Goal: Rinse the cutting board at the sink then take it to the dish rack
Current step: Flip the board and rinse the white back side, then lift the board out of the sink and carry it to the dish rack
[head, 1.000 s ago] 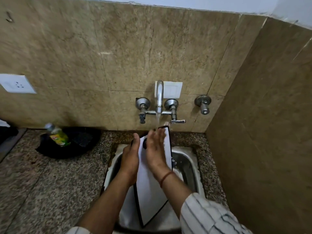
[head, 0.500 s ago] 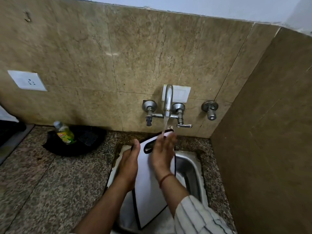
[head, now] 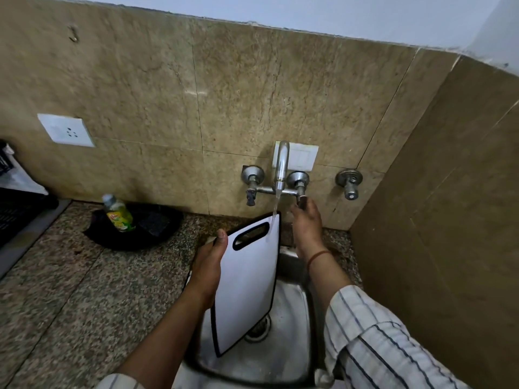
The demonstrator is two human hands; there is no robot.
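Cutting board (head: 247, 287) white with black rim, tilted over sink (head: 292, 318), handle slot up, held along its left edge by left hand (head: 209, 269), fingers gripping board; water stream from tap (head: 281, 164) hits its top right corner; right hand (head: 307, 226) off board, fingers closed around right tap lever; green bottle (head: 117, 213) on black cloth at table's back edge

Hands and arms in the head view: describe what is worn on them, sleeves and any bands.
The left hand is bare, with no ring or band visible; its forearm is uncovered, with only a bit of pale striped cuff at the bottom edge. The right hand is also bare, with a thin reddish-brown thread around the wrist. Its forearm runs into a loose white sleeve with thin dark stripes.
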